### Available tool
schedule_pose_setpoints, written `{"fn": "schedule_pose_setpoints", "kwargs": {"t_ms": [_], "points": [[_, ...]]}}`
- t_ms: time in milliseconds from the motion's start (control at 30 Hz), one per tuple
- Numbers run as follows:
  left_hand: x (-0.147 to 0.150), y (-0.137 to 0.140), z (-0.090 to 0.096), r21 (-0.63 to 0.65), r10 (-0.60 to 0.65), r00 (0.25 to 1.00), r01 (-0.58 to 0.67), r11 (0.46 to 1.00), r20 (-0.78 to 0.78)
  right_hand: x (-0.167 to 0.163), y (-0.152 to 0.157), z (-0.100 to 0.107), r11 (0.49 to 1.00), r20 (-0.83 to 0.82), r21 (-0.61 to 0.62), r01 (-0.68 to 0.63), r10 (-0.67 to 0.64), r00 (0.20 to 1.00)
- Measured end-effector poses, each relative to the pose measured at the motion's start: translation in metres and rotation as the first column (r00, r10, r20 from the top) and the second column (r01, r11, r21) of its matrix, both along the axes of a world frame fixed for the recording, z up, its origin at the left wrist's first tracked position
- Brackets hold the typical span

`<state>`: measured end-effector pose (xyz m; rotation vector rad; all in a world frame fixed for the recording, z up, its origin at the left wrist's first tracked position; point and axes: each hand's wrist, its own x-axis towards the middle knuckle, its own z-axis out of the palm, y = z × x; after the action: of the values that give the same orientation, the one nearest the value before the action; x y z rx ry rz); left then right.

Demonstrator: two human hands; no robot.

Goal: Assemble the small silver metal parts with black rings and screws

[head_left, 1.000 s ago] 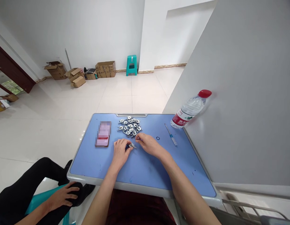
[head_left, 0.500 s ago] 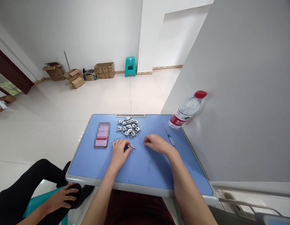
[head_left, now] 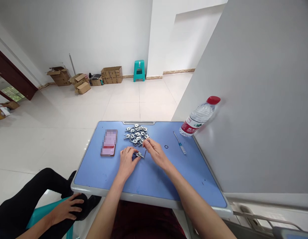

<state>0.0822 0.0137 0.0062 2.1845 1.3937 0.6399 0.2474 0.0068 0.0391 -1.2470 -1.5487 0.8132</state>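
Metal fitting (head_left: 139, 154) is sitting pinched in left hand (head_left: 127, 161); right hand (head_left: 154, 151) is pinching thin rod (head_left: 145, 153), risking skid if left slackens.

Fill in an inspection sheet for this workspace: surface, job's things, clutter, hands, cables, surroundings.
Surface: blue tabletop, lightly marked.
Job's things: pile of metal fittings towards the far edge; single fitting nearer the person.
Clutter: phone left of the pile; black ring, screwdriver and water bottle to the right.
Hands: left hand holds the single fitting; right hand holds a thin rod beside it.
Cables: nothing seen.
Surroundings: another person's hand at left; cardboard boxes and teal stool beyond.
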Motion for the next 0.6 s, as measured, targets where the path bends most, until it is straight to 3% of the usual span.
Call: {"fn": "schedule_pose_setpoints", "kwargs": {"t_ms": [233, 600], "points": [[-0.001, 0.002, -0.003, 0.033, -0.012, 1.0, 0.013, 0.999, -0.028, -0.013, 0.0, -0.013, 0.971, 0.102, 0.212, -0.108, 0.088, 0.991], [0.001, 0.003, -0.007, 0.036, 0.005, 0.998, -0.002, 0.999, -0.068, -0.015, 0.004, -0.024, 0.951, 0.18, 0.275, -0.144, 0.096, 0.979]]}}
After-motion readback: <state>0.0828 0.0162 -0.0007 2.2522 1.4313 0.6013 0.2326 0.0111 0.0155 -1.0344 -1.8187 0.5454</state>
